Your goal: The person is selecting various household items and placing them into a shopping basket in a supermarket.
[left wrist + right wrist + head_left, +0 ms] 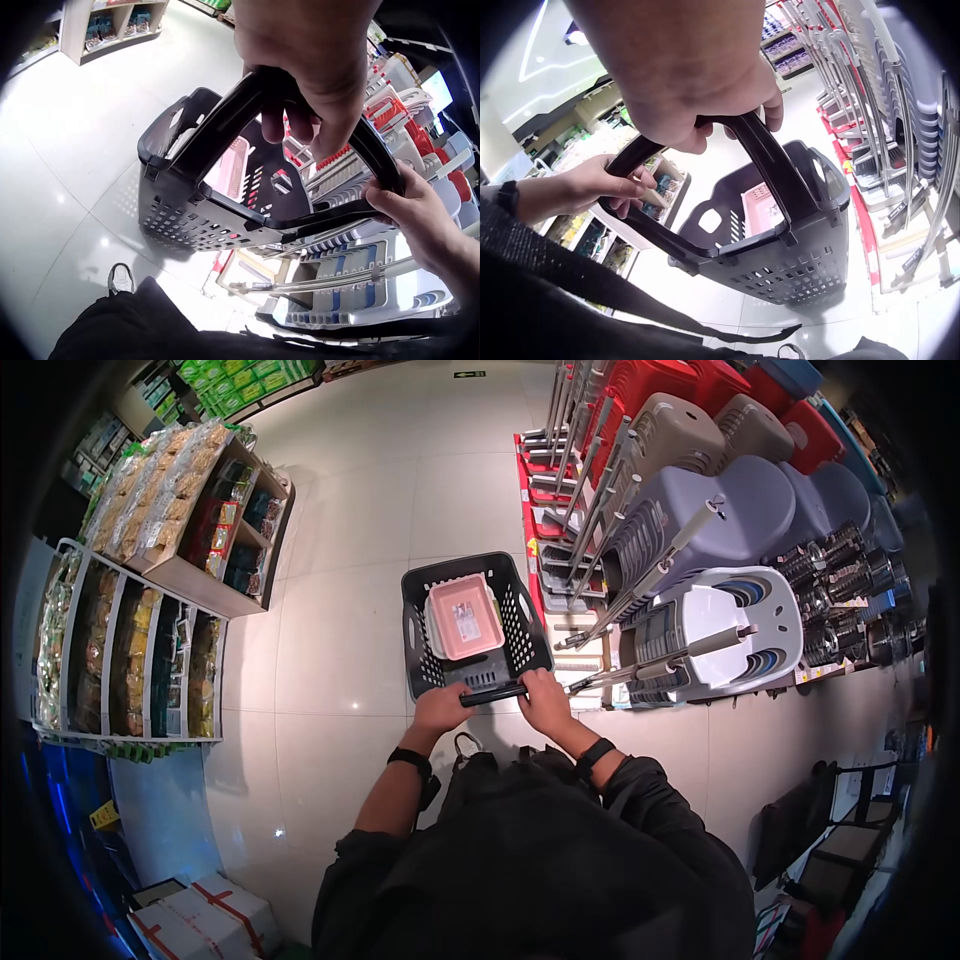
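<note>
A dark perforated shopping basket (pixel 412 650) hangs in front of the body, with a pink tray (pixel 466 617) lying on a pale one inside. Both hands hold its black handle (pixel 493 696): the left hand (pixel 442 707) curls round the left end, the right hand (pixel 546 703) round the right end. The left wrist view has the left hand (pixel 315 75) close above the handle and the right hand (pixel 416 202) gripping farther along. From the right wrist, the right hand (pixel 697 97) wraps the handle while the left hand (pixel 604 184) grips its other side.
Shelves of packaged goods (pixel 165 510) stand on the left. Along the right are long-handled dustpans (pixel 560 530), stacked purple stools (pixel 720 510) and white stools (pixel 740 620). Tiled floor (pixel 350 510) runs between. White boxes (pixel 205 920) sit at lower left.
</note>
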The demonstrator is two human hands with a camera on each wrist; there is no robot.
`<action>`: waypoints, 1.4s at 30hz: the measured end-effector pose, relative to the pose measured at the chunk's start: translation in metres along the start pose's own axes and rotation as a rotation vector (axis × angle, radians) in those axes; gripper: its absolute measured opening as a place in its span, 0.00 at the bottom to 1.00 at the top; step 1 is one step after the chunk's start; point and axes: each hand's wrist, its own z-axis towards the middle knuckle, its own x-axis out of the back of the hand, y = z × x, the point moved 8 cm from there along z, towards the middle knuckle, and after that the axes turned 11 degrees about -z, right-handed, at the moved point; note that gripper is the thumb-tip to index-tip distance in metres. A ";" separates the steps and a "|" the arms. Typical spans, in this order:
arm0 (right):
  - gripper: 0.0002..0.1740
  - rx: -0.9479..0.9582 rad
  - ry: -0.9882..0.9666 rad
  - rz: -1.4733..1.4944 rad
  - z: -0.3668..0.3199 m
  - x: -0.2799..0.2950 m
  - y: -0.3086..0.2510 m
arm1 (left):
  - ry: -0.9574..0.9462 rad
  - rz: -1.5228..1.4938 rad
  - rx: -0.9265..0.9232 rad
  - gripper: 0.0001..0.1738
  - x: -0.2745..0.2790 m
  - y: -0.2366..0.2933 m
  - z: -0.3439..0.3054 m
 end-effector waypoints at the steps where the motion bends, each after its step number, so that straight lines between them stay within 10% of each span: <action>1: 0.15 -0.031 -0.020 0.014 0.004 0.001 0.009 | -0.018 -0.006 0.000 0.20 -0.001 0.005 0.009; 42: 0.27 -0.266 0.071 0.186 0.155 0.007 0.043 | -0.207 0.053 0.000 0.24 0.085 0.002 0.186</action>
